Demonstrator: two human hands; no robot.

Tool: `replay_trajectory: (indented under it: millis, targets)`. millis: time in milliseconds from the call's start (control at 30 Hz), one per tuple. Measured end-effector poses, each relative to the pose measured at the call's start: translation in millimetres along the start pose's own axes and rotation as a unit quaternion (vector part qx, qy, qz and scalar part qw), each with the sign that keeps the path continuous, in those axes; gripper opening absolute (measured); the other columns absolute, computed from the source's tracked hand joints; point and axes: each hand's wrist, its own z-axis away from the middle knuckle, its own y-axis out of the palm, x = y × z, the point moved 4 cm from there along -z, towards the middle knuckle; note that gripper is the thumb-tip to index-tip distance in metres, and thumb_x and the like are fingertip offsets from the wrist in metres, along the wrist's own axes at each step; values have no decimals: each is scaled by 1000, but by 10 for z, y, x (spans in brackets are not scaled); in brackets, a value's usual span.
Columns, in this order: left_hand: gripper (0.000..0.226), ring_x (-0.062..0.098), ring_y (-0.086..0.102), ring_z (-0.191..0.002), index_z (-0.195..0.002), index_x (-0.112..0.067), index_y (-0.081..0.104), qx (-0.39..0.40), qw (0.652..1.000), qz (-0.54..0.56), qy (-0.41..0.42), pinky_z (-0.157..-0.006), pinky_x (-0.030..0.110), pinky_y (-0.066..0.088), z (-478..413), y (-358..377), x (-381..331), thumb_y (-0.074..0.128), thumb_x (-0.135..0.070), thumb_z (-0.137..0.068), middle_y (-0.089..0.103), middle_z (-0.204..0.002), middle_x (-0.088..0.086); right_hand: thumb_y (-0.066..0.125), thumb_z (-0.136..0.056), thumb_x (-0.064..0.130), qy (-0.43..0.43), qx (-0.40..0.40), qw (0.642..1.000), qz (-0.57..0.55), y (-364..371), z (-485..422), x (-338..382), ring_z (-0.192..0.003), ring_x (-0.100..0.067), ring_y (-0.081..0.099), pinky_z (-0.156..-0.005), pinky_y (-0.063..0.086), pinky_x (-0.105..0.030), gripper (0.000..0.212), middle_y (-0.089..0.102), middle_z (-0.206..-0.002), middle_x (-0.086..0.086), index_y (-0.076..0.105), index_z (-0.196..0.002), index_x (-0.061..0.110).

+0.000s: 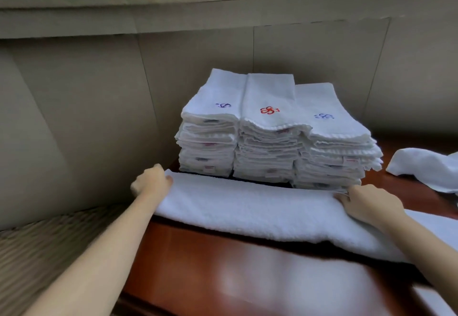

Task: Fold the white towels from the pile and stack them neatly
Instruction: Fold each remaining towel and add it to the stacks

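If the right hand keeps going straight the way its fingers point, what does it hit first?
Probably the right stack. The right hand grips the towel, fingers aimed at that stack's base, though depth is unclear.

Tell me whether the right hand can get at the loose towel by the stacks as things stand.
Probably yes. The loose towel lies bare on the table, right of the stacks, with nothing between. But the right hand holds the long towel and must release it.
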Motion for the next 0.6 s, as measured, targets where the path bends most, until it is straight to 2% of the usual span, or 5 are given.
replay_trajectory:
  millis: [133, 200, 333, 500, 600]
  targets:
    - [37, 29, 45, -121, -130, -15, 43, -27, 983, -178, 36, -93, 39, 39, 271, -25, -357, 44, -28, -95, 48, -132, 10, 32, -93, 60, 21, -61, 998, 1, -13, 109, -4, -85, -25, 62, -63, 39, -31, 47, 61, -91, 0, 61, -98, 23]
    - [39, 28, 41, -125, -134, -17, 43, 0, 981, -141, 131, -99, 39, 34, 463, 100, -670, 40, -30, -97, 45, -136, 9, 32, -93, 59, 19, -63, 998, -22, -18, 176, -2, -86, -25, 62, -63, 40, -31, 48, 65, -93, -1, 61, -98, 22]
    - [51, 24, 17, -144, -148, -34, 24, 161, 947, -16, 278, -113, 49, 14, 991, 404, -1171, 24, -50, -100, 19, -158, 2, 33, -94, 57, 5, -31, 999, -25, -85, 355, 8, -89, -25, 62, -64, 40, -31, 48, 67, -97, -1, 61, -93, 19]
    - [52, 14, 4, -147, -150, -41, 13, 164, 944, -28, 284, -116, 49, 4, 1164, 367, -1011, 18, -53, -100, 5, -161, -9, 36, -95, 49, -26, -5, 999, -19, -204, 800, 20, -92, -26, 62, -65, 38, -30, 41, 66, -100, -4, 61, -92, 16]
    - [52, 13, 4, -147, -151, -40, 11, 186, 942, -43, 276, -117, 47, 3, 1253, 323, -853, 19, -50, -101, 4, -160, -11, 39, -96, 35, -47, 15, 998, -32, -231, 1144, -29, -94, -30, 59, -64, 35, -31, 20, 63, -103, -8, 43, -87, 17]
